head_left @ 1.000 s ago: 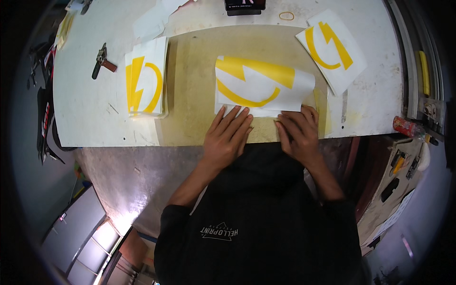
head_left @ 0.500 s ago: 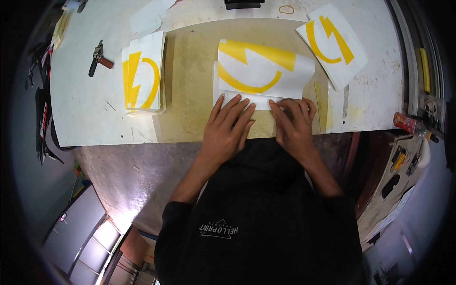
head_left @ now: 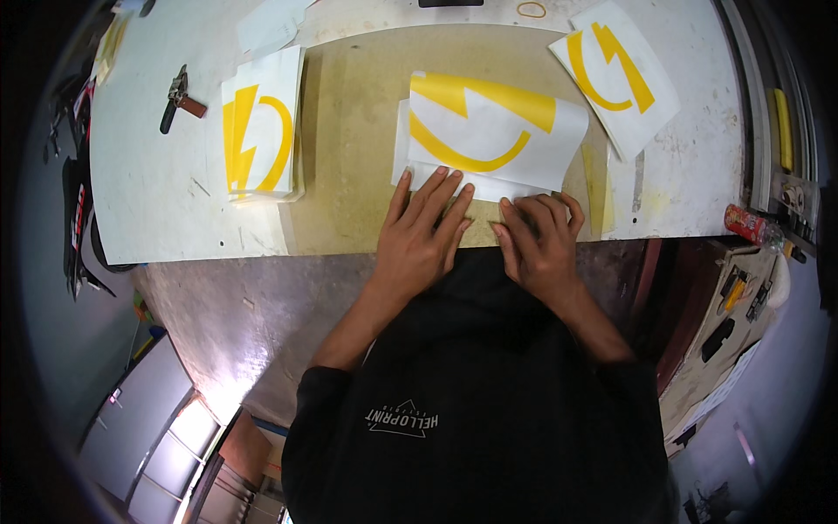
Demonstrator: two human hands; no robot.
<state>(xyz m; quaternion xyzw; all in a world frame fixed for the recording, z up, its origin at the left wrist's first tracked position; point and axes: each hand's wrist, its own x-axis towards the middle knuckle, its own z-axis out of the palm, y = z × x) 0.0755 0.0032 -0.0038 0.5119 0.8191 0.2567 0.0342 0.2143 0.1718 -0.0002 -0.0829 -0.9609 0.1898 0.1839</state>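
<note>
Printed sheet [head_left: 476, 131]: since half a second ago it has shifted slightly nearer and turned a little, its right end now closer to the table's near edge; white with yellow shapes, lying right of the mat's middle, over a white paper [head_left: 400, 144] that shows at its left and near edges.
Right hand [head_left: 543, 246]: has drawn back slightly nearer; fingers bent and narrow at the papers' near right edge, though I cannot tell whether they pinch it.
Left hand [head_left: 421, 229]: laid out fairly flat, fingers slightly apart, fingertips on the papers' near left edge.
Mat [head_left: 349, 157]: tan and stained, spread across the middle of the table.
Table [head_left: 140, 205]: white, scuffed, with dark marks.
Left side of the table: a stack of printed papers [head_left: 269, 144] overlapping the mat's edge; farther left, a tool [head_left: 181, 99] with black and brown parts.
Far side: pale papers [head_left: 269, 28] at left, a rubber band [head_left: 532, 17] toward the right, printed papers [head_left: 642, 122] set at a slant at far right.
Right of the table: a red-labelled bottle [head_left: 749, 227] and a yellow bar [head_left: 780, 131].
Floor [head_left: 227, 301]: grey, with glare at left.
Left of the room: a red-and-black motorbike [head_left: 76, 231], partly seen; nearer, a grey panel [head_left: 144, 397] beside bright panes [head_left: 196, 428].
</note>
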